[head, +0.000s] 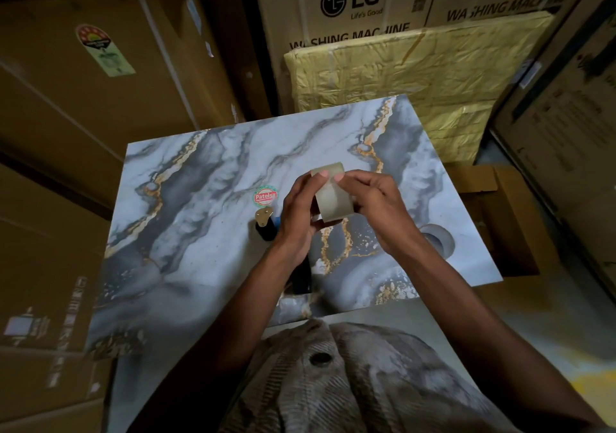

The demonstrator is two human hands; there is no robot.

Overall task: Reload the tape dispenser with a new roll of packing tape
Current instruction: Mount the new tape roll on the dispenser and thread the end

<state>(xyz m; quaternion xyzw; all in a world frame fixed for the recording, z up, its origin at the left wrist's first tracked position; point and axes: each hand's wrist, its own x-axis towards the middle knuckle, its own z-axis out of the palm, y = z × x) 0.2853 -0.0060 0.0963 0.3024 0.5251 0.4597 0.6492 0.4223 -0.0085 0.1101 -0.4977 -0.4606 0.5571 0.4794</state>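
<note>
— Where is the roll of packing tape (334, 199)?

— Lifted off the marble-patterned worktop (206, 232), between both hands. The left hand (297, 219) cups it from the side, thumb up at the top edge. The right hand (373, 199) wraps it from the other side, its grip closed round the roll with the thumb tip next to the left one.

— So both grips have hold of it?

— Yes, both are closed on the roll; the thumbs press at the upper rim, where the clear tape curls up.

— And the tape dispenser (266, 224)?

— Lying on the worktop just under the left hand, mostly hidden by the wrist. A brass-coloured plate and dark body show; a black part runs down beneath the forearm.

— Anything else nearby?

— A round red-and-green sticker (265, 195) just beyond the dispenser, a grey roll (438, 237) on the worktop's right edge, partly behind the right forearm, and LG washing machine cartons (350, 9) stacked behind.
</note>
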